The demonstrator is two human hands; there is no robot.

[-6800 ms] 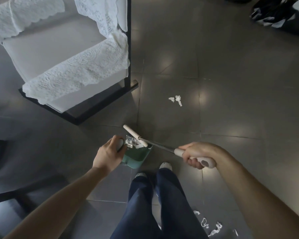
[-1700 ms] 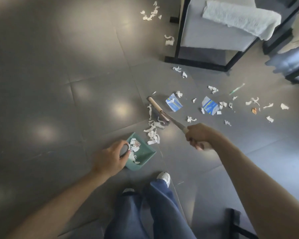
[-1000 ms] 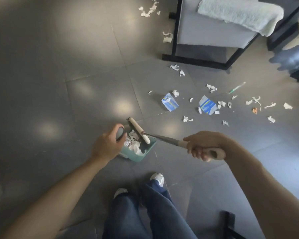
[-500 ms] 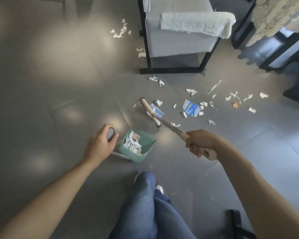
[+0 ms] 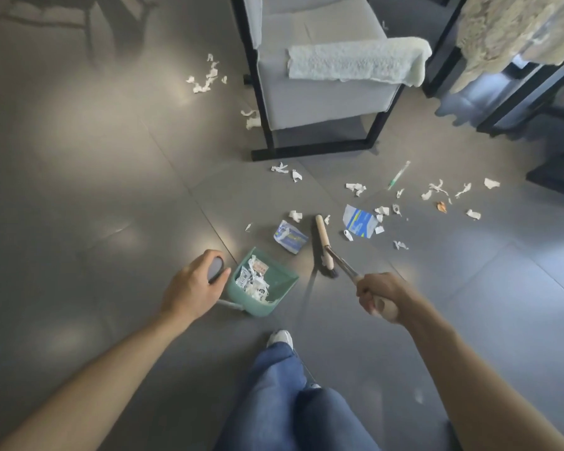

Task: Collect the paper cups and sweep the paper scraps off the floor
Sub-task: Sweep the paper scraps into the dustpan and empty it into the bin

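Both fingers (image 5: 367, 296) sets grip handles; scraps (image 5: 355, 188) lie well beyond.

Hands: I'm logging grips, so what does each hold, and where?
Left hand grips the dustpan by its handle's grey end; right hand grips the broom by its handle's end.

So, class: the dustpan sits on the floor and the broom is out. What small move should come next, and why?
Probably drag the broom in the right hand toward the green dustpan held by the left hand, taking the flattened blue-and-white paper lying between them, close to the pan's open mouth.
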